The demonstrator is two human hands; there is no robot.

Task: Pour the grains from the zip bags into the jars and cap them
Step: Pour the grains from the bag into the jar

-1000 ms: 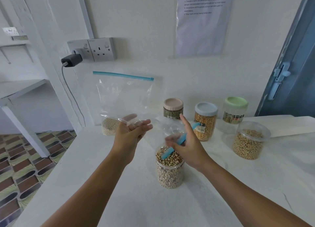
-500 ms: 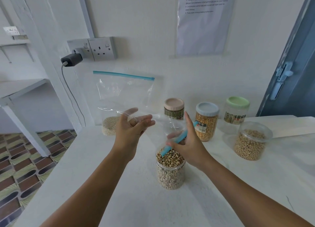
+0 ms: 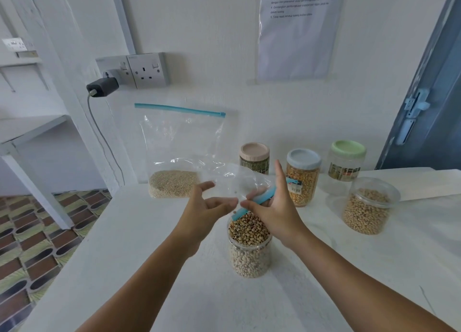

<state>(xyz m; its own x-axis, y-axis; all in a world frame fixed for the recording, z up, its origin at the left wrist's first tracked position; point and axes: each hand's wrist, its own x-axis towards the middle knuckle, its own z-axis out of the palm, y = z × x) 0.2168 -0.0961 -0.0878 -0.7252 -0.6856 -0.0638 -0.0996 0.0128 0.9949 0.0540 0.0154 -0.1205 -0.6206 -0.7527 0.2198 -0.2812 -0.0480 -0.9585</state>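
Clear plastic, crumpled and nearly empty: a zip bag [image 3: 239, 182] hangs over the open jar [image 3: 249, 247] of pale, dark-eyed beans, which stands uncapped near the middle of the white counter [image 3: 129, 257]. The right hand [image 3: 272, 212] pinches the bag by its blue zip strip, the strip slanting down to the jar's mouth; its index finger points up. The left hand [image 3: 204, 212] is beside it with fingers loosely spread at the bag's other end; whether they actually hold the film I cannot tell.

At the counter's back edge, leaning on the wall, a second bag [image 3: 179, 144] stands upright, zip closed, with fine pale grain in its bottom. Right of it, along the back edge, stand three capped jars: a pink-lid jar [image 3: 254, 157] of dark greenish contents, a blue-lid jar [image 3: 303, 177] of yellow kernels with a barcode sticker (digits too small to read), and a green-lid jar [image 3: 346, 162] with a picture label, unreadable. Nearer the right edge sits a wide tub [image 3: 369, 207] of tan beans under a clear lid.

On the wall above, a sheet [image 3: 299, 30] carries numbered lines of print, too blurred to read. A double socket [image 3: 147, 69] holds a black charger [image 3: 102, 87].
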